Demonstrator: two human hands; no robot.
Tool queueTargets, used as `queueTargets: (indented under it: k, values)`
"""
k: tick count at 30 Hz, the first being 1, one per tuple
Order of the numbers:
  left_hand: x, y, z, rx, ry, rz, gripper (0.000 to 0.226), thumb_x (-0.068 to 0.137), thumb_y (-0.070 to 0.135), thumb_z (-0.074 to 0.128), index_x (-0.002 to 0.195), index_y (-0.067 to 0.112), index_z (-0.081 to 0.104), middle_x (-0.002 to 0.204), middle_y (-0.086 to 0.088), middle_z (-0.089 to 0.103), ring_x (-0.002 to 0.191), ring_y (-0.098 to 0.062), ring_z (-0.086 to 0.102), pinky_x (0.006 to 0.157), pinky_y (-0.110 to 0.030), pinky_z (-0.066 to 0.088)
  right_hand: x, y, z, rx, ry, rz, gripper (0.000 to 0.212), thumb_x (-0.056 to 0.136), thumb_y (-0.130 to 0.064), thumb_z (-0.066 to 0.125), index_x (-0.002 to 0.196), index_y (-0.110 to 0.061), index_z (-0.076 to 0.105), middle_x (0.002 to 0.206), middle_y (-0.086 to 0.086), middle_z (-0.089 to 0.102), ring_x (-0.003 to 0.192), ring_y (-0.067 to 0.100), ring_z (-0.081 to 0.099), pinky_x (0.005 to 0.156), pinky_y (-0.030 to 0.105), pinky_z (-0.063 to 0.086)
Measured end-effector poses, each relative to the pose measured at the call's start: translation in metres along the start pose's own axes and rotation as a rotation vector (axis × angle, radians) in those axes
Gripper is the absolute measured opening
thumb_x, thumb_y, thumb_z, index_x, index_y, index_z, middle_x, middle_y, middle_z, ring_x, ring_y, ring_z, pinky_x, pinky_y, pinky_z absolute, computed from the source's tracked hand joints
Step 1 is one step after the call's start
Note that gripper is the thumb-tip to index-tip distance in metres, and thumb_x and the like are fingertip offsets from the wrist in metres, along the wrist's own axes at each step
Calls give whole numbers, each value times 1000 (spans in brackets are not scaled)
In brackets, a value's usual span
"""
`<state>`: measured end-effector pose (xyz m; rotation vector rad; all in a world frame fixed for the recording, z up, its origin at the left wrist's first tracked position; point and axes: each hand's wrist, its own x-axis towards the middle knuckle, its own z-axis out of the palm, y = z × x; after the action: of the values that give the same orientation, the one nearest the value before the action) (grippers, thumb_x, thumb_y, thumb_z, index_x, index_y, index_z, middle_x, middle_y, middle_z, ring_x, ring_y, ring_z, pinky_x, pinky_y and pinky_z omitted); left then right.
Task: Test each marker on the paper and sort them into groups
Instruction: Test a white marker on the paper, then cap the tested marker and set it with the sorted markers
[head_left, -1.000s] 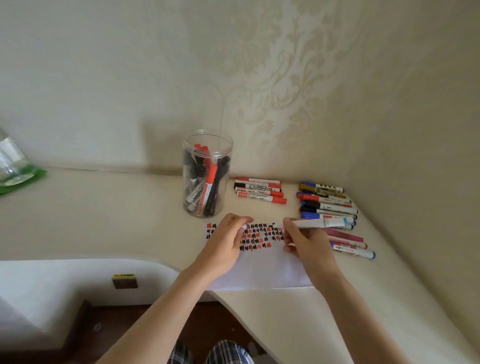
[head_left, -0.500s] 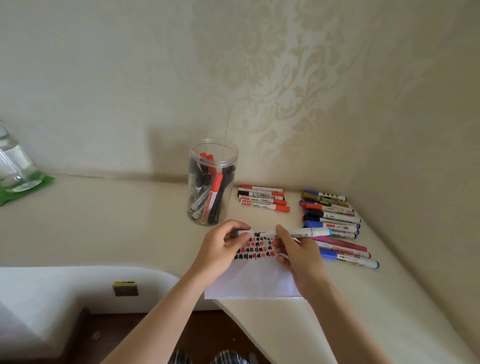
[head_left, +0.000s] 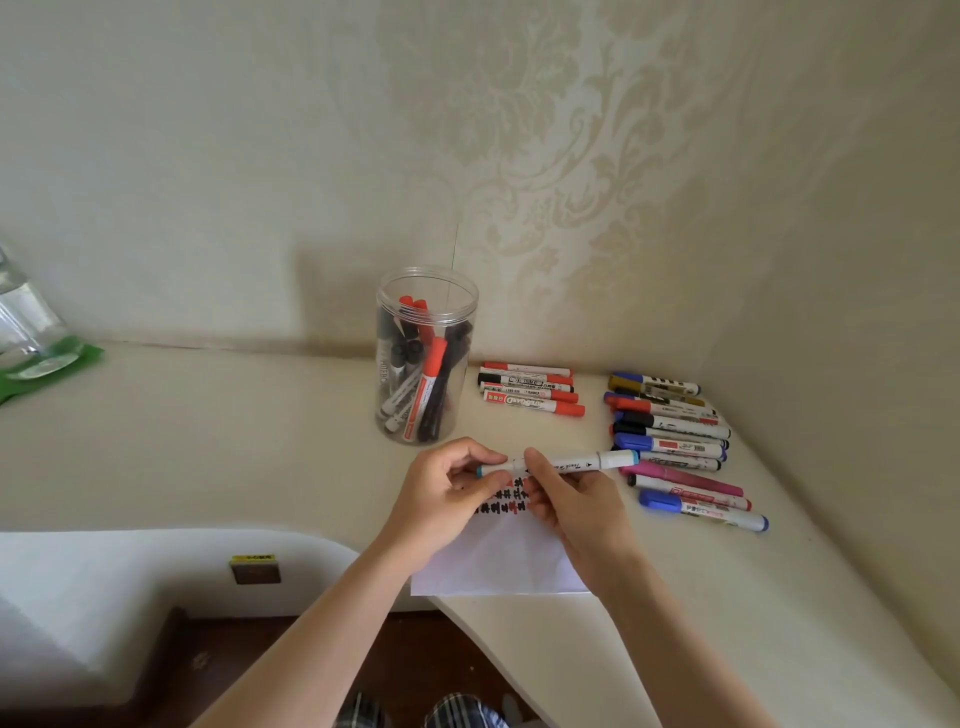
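One white marker (head_left: 558, 462), teal at both ends, held level above the paper (head_left: 498, 564), its length running left to right. Left hand (head_left: 441, 493): fingers curled, tips pinching the left teal end. Right hand (head_left: 576, 501): thumb and forefinger clamped on the barrel just right of the left hand; the wider capped end juts right, past the fingers. Black print on the barrel, too small to read.

Paper: white sheet flat on the desk (head_left: 208, 441) beneath both hands, rows of black and red test marks across its far part, near part blank.

Far of the hands: clear jar (head_left: 426, 358), upright, open top, holding red and black markers standing at a lean.

Right of the jar: red group (head_left: 530, 389), four red-capped white markers side by side; one label seems to read "WHITEBOARD", others illegible.

Further right: mixed group (head_left: 675, 441), about a dozen markers in blue, black, red, gold and pink, laid in a column; labels unreadable.

Far left edge: clear bottle (head_left: 26, 317) on a green cloth (head_left: 52, 364).
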<state>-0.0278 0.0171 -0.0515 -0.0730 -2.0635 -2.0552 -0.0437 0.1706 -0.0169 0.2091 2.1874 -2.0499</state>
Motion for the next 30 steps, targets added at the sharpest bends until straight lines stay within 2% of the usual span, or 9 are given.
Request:
queueTargets:
  k: [9,13,17,19,21,24,26,27,30]
  values:
    - [0,-1,0,-30,-1,19,12,82,7,76,92,12,73,88,-2,74,86,-19,71,79,-27,57,-5,-5,7,48,-47,-40,25,86,-30,73,73,-9,68,58,0,59,56,10,52,60,24,46]
    - [-1,2,2,-28,-10,27,9,82,12,77,89,12,71,84,-4,73,84,-23,71,79,-32,57,-7,-5,13,21,34,-82,28,86,-35,71,83,-7,68,59,-1,62,53,7,52,58,25,47]
    - [-1,4,7,93,-163,56,17,79,21,81,90,15,69,87,3,74,86,-13,71,80,-25,56,-6,-5,6,-110,105,-175,38,90,-45,63,82,-8,70,74,14,69,64,15,58,66,38,53]
    - [-1,0,8,194,-203,107,22,78,26,81,96,21,69,94,10,73,93,-7,68,87,-26,55,-2,-10,-11,-144,109,-210,30,93,-40,60,83,-13,70,82,18,69,70,16,59,70,36,53]
    - [-2,-5,6,349,-229,157,25,79,35,80,101,28,69,99,18,70,99,-3,64,90,-28,52,2,-17,-36,-150,62,-237,18,96,-31,58,87,-19,68,88,11,72,79,17,67,81,33,58]
    - [-3,-7,5,537,-282,195,29,78,46,75,105,37,68,107,27,65,106,1,58,95,-31,48,5,-18,-90,-560,77,-388,13,97,-28,57,88,-22,63,79,-5,65,75,18,62,70,18,50]
    - [-2,-5,6,577,-308,210,30,79,49,74,107,38,67,110,28,64,109,4,55,98,-31,47,2,-14,-129,-869,121,-499,8,93,-26,64,100,-22,66,84,-9,64,73,17,58,65,22,44]
    - [-2,-4,6,584,-308,209,29,80,48,74,106,37,68,110,28,64,109,5,55,99,-31,47,-1,-11,-145,-973,132,-530,19,88,-24,70,107,-27,68,89,-11,64,74,16,58,67,25,44]
    - [-3,-3,7,570,-283,189,22,81,44,75,101,38,69,108,29,64,109,6,55,99,-29,46,-6,3,-180,-1177,167,-552,27,75,-25,83,100,-27,75,91,-6,72,78,19,65,66,32,50]
